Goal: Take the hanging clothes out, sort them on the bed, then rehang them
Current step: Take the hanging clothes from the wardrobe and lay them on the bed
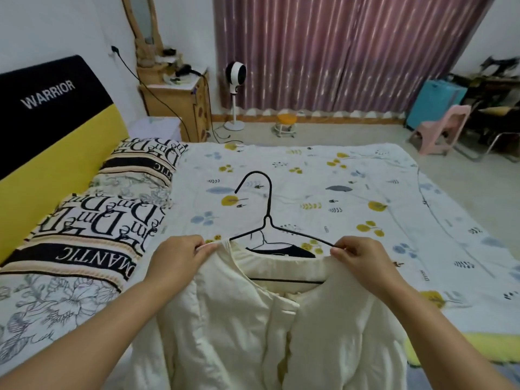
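Observation:
A cream padded jacket [233,319] lies spread on the near part of the bed [351,192], collar pointing away from me. A black wire hanger [268,206] sits in its neck opening, hook up over the floral quilt, its bottom bar showing inside the collar. My left hand [180,257] pinches the jacket's left collar edge beside the hanger's left arm. My right hand [357,257] pinches the right collar edge where the hanger's right arm ends. A dark garment [284,251] shows just beyond the collar, mostly hidden by the jacket.
Two lettered pillows [112,220] lie at the left against a black and yellow headboard [42,122]. Beyond the bed stand a wooden dresser [180,97], a white fan [235,80], a small orange stool [285,122], a pink chair [441,128] and purple curtains [337,52].

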Demonstrator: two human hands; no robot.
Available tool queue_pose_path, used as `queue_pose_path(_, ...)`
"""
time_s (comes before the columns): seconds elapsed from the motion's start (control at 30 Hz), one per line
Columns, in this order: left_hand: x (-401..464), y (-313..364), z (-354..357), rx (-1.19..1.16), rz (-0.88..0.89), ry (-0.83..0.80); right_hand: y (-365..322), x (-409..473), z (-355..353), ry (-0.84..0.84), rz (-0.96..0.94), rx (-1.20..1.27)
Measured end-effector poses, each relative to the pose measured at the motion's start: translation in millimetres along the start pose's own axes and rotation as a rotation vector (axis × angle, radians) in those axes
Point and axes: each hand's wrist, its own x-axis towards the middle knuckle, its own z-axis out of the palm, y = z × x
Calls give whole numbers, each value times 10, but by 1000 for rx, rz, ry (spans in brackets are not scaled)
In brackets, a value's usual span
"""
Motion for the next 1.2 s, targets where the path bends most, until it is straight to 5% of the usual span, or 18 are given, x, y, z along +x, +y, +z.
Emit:
queue_pose_path(0.7, 2021, -721, 2547, 181, -358, -251, 1228, 2967, 1827, -161, 108, -46)
queue_pose_path(0.87, 1883, -676, 2973, 113, -436, -403, 1554, 3162, 2305, -232, 82, -374)
queue_pose_path(1.2, 1588, -464, 2701, 0, -436, -673, 1416, 2603, 2260, -617, 80, -517)
